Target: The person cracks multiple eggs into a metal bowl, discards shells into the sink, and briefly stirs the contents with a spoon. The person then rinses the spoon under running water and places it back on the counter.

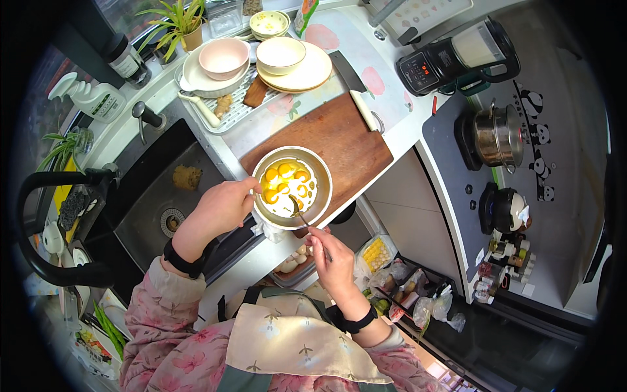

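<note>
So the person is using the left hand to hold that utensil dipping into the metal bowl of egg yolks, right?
Wrong hand: the head view shows the right hand holding the utensil. It does dip into the metal bowl of egg yolks.

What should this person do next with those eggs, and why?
Probably start stirring gently: several egg yolks still look whole, the right hand holds a metal utensil with its tip in the metal bowl, and the left hand holds the rim, which should help steady it.
</note>
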Available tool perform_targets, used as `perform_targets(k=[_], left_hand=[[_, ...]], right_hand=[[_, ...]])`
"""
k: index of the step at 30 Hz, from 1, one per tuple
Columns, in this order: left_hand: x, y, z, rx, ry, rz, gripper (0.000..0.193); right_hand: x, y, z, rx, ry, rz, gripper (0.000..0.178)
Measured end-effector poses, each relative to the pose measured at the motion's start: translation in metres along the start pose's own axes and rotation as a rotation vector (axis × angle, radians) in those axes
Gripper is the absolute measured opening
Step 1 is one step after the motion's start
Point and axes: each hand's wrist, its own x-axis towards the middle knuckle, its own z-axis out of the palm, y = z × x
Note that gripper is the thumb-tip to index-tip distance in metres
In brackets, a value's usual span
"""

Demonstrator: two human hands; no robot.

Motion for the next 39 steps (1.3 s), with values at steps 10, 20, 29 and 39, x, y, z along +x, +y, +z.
perform_targets(k=[10, 20, 29, 39], left_hand=[[-0.001, 0.002, 0.0, 0.027, 0.006, 0.008, 0.021], [-0.001, 0.004, -0.001, 0.026, -0.004, 0.006, 0.021], [-0.002, 0.004, -0.002, -0.016, -0.013, 0.016, 0.024], [-0.001, 0.003, -0.001, -0.004, -0.033, 0.004, 0.026]], right_hand=[[0.0, 0.01, 0.0, 0.358, 0.01, 0.263, 0.019], [0.005, 0.011, -0.011, 0.528, -0.035, 0.377, 0.027], [0.011, 0.019, -0.018, 0.646, -0.063, 0.481, 0.032], [0.017, 0.038, -0.021, 0.686, -0.093, 0.574, 0.034]])
